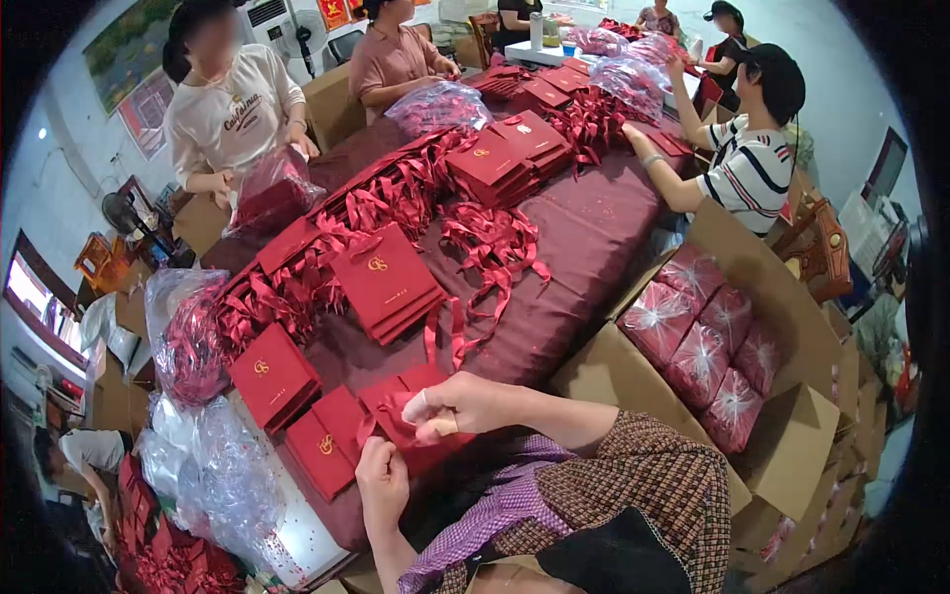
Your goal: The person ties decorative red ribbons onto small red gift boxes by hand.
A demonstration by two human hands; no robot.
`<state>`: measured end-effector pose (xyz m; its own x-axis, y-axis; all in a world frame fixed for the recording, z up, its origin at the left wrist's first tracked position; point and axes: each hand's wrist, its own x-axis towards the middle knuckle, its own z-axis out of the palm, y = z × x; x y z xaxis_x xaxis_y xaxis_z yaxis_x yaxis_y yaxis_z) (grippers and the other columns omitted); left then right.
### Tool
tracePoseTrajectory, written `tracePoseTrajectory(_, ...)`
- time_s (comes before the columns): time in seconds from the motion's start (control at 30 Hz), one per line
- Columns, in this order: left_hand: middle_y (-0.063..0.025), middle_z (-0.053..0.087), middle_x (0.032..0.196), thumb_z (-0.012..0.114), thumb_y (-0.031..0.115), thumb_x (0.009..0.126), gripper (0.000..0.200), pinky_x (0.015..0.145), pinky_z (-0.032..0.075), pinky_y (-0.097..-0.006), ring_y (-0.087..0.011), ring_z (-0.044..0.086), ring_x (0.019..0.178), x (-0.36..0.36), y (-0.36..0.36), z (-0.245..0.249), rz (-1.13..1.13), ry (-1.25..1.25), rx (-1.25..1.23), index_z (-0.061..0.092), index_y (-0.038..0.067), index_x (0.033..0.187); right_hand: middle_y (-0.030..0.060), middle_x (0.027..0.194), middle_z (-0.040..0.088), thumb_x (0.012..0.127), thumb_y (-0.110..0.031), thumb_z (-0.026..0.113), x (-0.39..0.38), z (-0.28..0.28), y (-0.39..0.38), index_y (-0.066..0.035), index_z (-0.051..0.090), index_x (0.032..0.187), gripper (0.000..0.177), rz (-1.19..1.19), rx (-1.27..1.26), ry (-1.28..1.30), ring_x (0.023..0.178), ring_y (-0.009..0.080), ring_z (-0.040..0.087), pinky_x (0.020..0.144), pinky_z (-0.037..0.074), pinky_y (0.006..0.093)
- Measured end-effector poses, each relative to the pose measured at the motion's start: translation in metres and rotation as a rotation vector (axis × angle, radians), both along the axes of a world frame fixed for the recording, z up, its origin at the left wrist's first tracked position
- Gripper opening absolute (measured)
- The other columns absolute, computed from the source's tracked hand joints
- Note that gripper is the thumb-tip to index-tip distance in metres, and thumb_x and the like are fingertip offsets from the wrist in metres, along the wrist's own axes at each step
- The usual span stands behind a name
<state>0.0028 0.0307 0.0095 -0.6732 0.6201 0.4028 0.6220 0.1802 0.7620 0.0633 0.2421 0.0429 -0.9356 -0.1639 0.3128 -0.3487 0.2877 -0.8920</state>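
A red paper gift bag point(424, 457) lies at the near edge of the table, under my hands. My left hand point(381, 479) is closed, its thumb and fingers pinching a red ribbon point(366, 427) at the bag's top. Just above and to the right, my right hand point(457, 404) is also closed on ribbon, with pale coverings on some fingertips. Part of the ribbon is hidden behind the fingers. Beside my left hand lies a red bag with a gold logo point(325, 443), and another small stack of bags point(274, 376) sits beyond it.
Bag stacks point(388, 282) and loose ribbons point(492, 243) cover much of the dark red cloth point(584, 238). An open carton point(594, 381) at right holds plastic-wrapped red packs point(727, 319). Clear plastic bags point(213, 475) lie at left. Several people work around the table.
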Motion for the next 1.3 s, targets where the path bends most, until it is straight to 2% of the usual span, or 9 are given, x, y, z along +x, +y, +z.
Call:
tracePoseTrajectory(0.17, -0.0219, 0.059, 0.091, 0.056, -0.005, 0.077, 0.018, 0.073, 0.049, -0.0392, -0.0375, 0.061, 0.084, 0.012, 0.005, -0.004, -0.080, -0.047, 0.002, 0.059, -0.003, 0.095, 0.0094, 0.107, 0.062, 0.083, -0.021, 0.067, -0.007, 0.019, -0.006, -0.008, 0.060, 0.111, 0.032, 0.091, 0.318, 0.539, 0.110, 0.0288, 0.055, 0.097, 0.038, 0.0457)
tracePoseTrajectory(0.27, -0.0226, 0.061, 0.098, 0.056, -0.003, 0.078, 0.023, 0.077, 0.050, -0.0404, -0.0388, 0.062, 0.091, 0.020, 0.007, 0.012, -0.089, -0.101, -0.033, 0.059, -0.003, 0.101, 0.0108, 0.105, 0.062, 0.083, -0.028, 0.066, -0.015, 0.014, -0.011, -0.008, 0.060, 0.111, 0.035, 0.117, 0.541, 0.589, 0.112, 0.0281, 0.053, 0.098, 0.037, 0.0462)
tracePoseTrajectory(0.6, -0.0115, 0.058, 0.082, 0.055, -0.002, 0.083, 0.005, 0.070, 0.045, -0.0284, -0.0207, 0.059, 0.076, 0.012, -0.001, -0.001, -0.190, -0.292, 0.094, 0.057, -0.005, 0.087, 0.0037, 0.069, 0.049, 0.081, -0.028, 0.065, -0.021, -0.002, -0.009, -0.009, 0.053, 0.068, 0.026, 0.214, 0.455, 0.625, 0.075, 0.0235, 0.051, 0.099, 0.033, 0.0483)
tracePoseTrajectory(0.8, -0.0047, 0.055, 0.079, 0.051, -0.007, 0.080, 0.004, 0.071, 0.043, -0.0255, -0.0138, 0.054, 0.077, 0.014, 0.001, 0.001, -0.176, -0.471, 0.101, 0.055, -0.005, 0.080, 0.0034, 0.066, 0.049, 0.081, -0.025, 0.065, -0.019, -0.004, -0.011, -0.011, 0.052, 0.065, 0.025, 0.196, 0.463, 0.630, 0.073, 0.0232, 0.052, 0.099, 0.034, 0.0475)
tracePoseTrajectory(0.87, -0.0022, 0.053, 0.076, 0.050, -0.006, 0.084, 0.008, 0.063, 0.040, -0.0228, -0.0107, 0.051, 0.068, 0.013, 0.004, 0.004, -0.169, -0.415, 0.149, 0.054, -0.002, 0.078, 0.0036, 0.066, 0.049, 0.082, -0.026, 0.065, -0.017, 0.001, -0.009, -0.011, 0.052, 0.066, 0.025, 0.237, 0.509, 0.595, 0.072, 0.0235, 0.052, 0.098, 0.034, 0.0476)
tracePoseTrajectory(0.9, 0.0009, 0.052, 0.073, 0.050, -0.002, 0.087, 0.013, 0.053, 0.035, -0.0204, -0.0072, 0.047, 0.060, 0.012, -0.006, 0.004, -0.058, -0.697, 0.139, 0.055, 0.001, 0.076, 0.0038, 0.066, 0.049, 0.083, -0.026, 0.064, -0.017, 0.003, -0.007, -0.012, 0.052, 0.066, 0.025, 0.276, 0.557, 0.563, 0.072, 0.0239, 0.052, 0.098, 0.034, 0.0477)
tracePoseTrajectory(1.0, -0.0031, 0.055, 0.068, 0.056, 0.011, 0.089, 0.013, 0.046, 0.037, -0.0209, -0.0107, 0.050, 0.053, -0.019, -0.034, -0.001, 0.017, -0.864, 0.441, 0.059, 0.000, 0.083, 0.0055, 0.067, 0.050, 0.088, -0.034, 0.060, -0.013, 0.008, 0.006, -0.010, 0.053, 0.066, 0.033, 0.254, 0.375, 0.595, 0.070, 0.0268, 0.053, 0.096, 0.037, 0.0486)
tracePoseTrajectory(1.07, -0.0067, 0.056, 0.074, 0.057, 0.012, 0.089, 0.014, 0.050, 0.044, -0.0250, -0.0152, 0.053, 0.057, -0.033, -0.050, -0.015, 0.111, -0.925, 0.707, 0.059, -0.002, 0.089, 0.0076, 0.068, 0.048, 0.089, -0.036, 0.057, -0.012, 0.018, 0.015, -0.008, 0.052, 0.066, 0.037, 0.263, 0.570, 0.488, 0.071, 0.0281, 0.052, 0.096, 0.037, 0.0484)
tracePoseTrajectory(1.3, -0.0070, 0.059, 0.078, 0.050, 0.031, 0.097, 0.032, 0.053, 0.038, -0.0303, -0.0125, 0.043, 0.057, -0.028, -0.037, -0.023, 0.019, -1.400, 0.963, 0.061, 0.002, 0.093, 0.0017, 0.073, 0.049, 0.088, -0.032, 0.062, -0.025, -0.020, 0.007, -0.010, 0.054, 0.074, 0.028, 0.163, 0.246, 0.480, 0.077, 0.0234, 0.054, 0.098, 0.035, 0.0472)
